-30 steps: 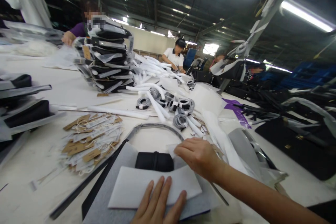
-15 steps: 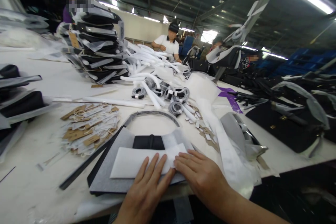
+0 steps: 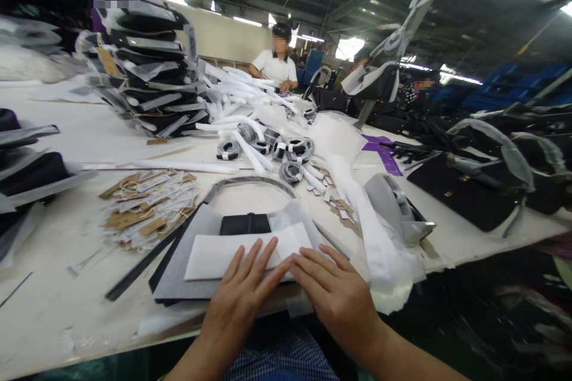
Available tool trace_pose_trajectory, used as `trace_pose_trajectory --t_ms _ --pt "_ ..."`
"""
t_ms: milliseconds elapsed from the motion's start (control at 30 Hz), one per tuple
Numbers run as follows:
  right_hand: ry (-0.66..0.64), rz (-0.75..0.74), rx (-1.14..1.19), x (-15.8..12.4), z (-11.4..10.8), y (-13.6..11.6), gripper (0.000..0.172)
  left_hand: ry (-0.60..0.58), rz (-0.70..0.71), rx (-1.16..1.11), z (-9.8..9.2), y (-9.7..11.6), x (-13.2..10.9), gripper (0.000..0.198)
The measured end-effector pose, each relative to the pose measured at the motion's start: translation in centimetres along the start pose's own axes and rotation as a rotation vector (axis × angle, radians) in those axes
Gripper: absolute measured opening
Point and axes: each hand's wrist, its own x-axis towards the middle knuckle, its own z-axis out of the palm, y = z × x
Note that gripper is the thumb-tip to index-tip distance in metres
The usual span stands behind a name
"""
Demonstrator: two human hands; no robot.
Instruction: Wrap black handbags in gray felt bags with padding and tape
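One second ago the right hand [image 3: 339, 292] was bent beside the black piece [image 3: 245, 224]; now it has come down, fingers extended, at the white foam sheet [image 3: 205, 259], its fingertips meeting the left hand [image 3: 243, 286]. The view has shifted also, so checked clothing [image 3: 281, 351] appears below. The purple-sleeved co-worker's hand is no more visible.
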Motion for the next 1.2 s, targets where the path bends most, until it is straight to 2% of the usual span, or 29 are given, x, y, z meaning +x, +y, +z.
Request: trace_pose_trajectory --t_ms 167,267,367,433,500,600,667,733,833,967,1200 --pt "0.047 0.056 0.103 -0.9 0.7 0.0 0.027 -0.02 0.07 -0.043 0.0 0.2 0.0 0.046" --pt "0.048 0.04 0.195 -1.2 -0.1 0.4 0.021 -0.022 0.073 -0.034 0.2 0.3 -0.3 0.045" --pt "0.104 0.08 0.261 -0.1 -1.3 1.6 0.015 -0.02 0.077 -0.019 0.4 0.3 -0.4 0.044" --pt "0.107 0.088 0.272 1.8 -1.2 2.9 0.018 -0.011 0.087 -0.005 0.4 0.3 -0.3 0.044" --pt "0.003 0.03 0.282 4.3 0.0 4.5 0.024 0.013 0.099 0.013 0.5 0.3 -0.2 0.043" --pt "-0.273 -0.073 0.247 7.8 3.1 6.7 0.033 0.051 0.111 0.033 0.6 0.2 0.0 0.042" --pt "-0.445 -0.078 0.202 9.1 5.0 7.6 0.04 0.069 0.109 0.04 0.7 0.2 0.0 0.041" --pt "-0.557 -0.047 0.177 9.3 6.3 7.9 0.042 0.088 0.103 0.044 0.9 0.2 0.0 0.041" --pt "-0.605 0.015 0.12 8.5 6.8 7.8 0.038 0.094 0.108 0.043 1.2 0.2 -0.1 0.04" --pt "-0.62 0.067 0.049 8.0 6.2 7.5 0.033 0.097 0.119 0.037 1.3 0.1 -0.1 0.04" --pt "-0.642 0.102 0.15 8.7 6.3 7.8 0.03 0.113 0.125 0.045 1.3 0.0 0.1 0.038"
